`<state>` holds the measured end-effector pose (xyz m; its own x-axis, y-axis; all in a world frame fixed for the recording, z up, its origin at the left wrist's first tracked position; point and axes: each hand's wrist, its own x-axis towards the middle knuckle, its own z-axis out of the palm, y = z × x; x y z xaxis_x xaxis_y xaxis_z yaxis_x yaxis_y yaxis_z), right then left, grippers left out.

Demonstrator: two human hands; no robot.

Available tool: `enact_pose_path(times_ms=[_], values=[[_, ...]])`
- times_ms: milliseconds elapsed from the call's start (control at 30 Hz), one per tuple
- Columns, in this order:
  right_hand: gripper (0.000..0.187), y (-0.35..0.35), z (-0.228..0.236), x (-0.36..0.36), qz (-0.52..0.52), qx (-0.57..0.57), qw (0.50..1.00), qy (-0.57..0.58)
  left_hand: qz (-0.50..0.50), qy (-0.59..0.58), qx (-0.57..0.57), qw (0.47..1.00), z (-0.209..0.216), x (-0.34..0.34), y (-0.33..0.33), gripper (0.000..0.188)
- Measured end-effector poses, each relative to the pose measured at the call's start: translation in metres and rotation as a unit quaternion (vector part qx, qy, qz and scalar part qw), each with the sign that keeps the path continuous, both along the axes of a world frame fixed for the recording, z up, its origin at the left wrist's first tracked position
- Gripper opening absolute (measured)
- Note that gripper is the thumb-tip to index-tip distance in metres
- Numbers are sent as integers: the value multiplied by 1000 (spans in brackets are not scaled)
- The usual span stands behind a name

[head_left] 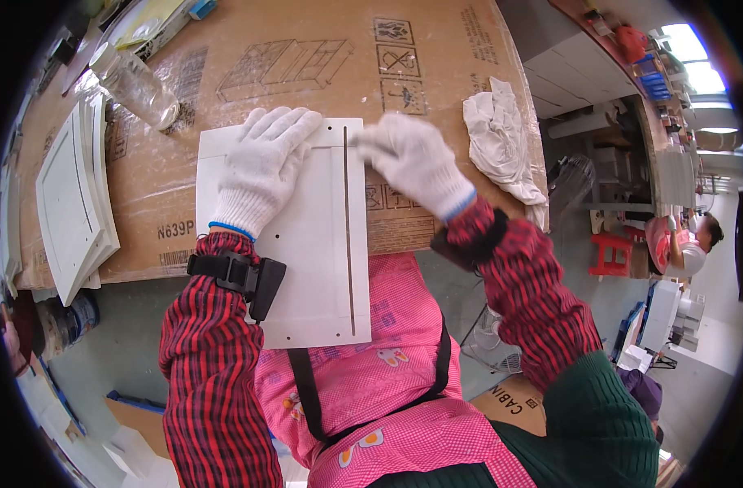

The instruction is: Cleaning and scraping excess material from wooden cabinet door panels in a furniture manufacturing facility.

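Note:
A white cabinet panel with a long dark groove near its right edge and several small holes lies partly on the cardboard-covered table, its near end overhanging the edge. My left hand, in a white knit glove, rests on the panel's upper left with its fingers laid out flat. My right hand, gloved too, is closed at the upper right edge of the panel, by the groove's far end. Motion smears it slightly. Something greyish shows at its fingers, but I cannot make out what it is.
Several white panels are stacked at the table's left, near a clear bottle with a white lid. A crumpled white cloth lies on the right. Beyond are a red stool, a fan and other people.

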<state>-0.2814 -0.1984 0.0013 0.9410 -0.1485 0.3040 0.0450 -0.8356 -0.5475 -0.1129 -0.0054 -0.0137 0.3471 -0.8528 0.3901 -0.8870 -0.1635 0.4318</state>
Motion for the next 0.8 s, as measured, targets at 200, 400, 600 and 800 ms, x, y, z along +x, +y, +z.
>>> enact_pose_path(times_ms=[200,400,600,800], values=[[9,61,5,-62,154,-90,984,-3,24,-14,-3,1000,-9,1,10,39],[17,46,13,-48,103,-128,986,-3,35,-31,-11,999,-1,0,7,32],[40,53,25,-61,134,-189,968,92,40,-30,-24,998,-8,1,10,31],[28,48,29,-61,83,-166,979,80,32,-27,-35,999,0,0,6,31]])
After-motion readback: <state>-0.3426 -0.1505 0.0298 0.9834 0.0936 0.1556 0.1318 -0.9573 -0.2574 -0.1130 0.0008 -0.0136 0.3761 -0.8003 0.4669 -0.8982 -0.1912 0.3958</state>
